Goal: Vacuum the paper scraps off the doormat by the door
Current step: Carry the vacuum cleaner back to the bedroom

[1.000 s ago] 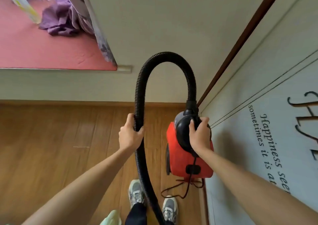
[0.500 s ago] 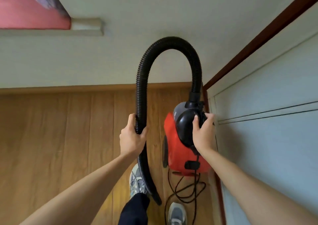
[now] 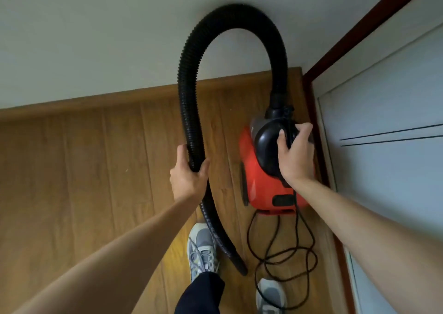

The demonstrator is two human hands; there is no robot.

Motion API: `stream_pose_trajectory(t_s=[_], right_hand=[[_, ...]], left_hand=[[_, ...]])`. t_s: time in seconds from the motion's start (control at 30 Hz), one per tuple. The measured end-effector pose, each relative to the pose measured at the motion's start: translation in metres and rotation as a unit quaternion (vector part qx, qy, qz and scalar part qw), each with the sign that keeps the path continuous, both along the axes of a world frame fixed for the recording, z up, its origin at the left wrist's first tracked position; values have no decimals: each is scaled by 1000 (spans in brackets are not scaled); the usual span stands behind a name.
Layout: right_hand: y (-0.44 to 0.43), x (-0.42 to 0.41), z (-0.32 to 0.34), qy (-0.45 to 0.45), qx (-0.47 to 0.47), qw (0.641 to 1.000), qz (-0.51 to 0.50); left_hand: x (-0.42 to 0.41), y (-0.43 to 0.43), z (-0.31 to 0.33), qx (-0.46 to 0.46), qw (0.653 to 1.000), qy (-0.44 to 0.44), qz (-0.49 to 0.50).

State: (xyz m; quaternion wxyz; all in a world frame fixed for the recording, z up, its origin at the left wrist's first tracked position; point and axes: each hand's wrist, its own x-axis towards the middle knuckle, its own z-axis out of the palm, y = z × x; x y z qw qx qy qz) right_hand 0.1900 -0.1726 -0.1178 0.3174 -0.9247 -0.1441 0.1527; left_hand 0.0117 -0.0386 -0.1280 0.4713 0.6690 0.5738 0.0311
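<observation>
Red vacuum, ribbed black hose arching, left grip clamped round hose, right grip clamped on vacuum

**Wood floor, cord and sneakers**

The floor is brown wood-look planks running up to a matching skirting board at the wall. Sitting on it: a loose tangle of black cord over by the right side, plus two grey sneakers, the left one ahead of the right one. Can't tell if the hose tip actually touches down.

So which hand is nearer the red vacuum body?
Right. The right hand grips the handle atop the red vacuum body; the left hand holds the hose beside it.
</observation>
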Motion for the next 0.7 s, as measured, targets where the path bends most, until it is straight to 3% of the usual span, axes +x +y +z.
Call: stream_pose_trajectory(t_s=[0.53,0.7], right_hand=[[-15,15,-60,-7,15,1000,-11],[-17,17,-48,33,-37,999,19]], left_hand=[[25,-4,-59,-6,999,24,26],[30,-9,-48,-24,998,59,2]])
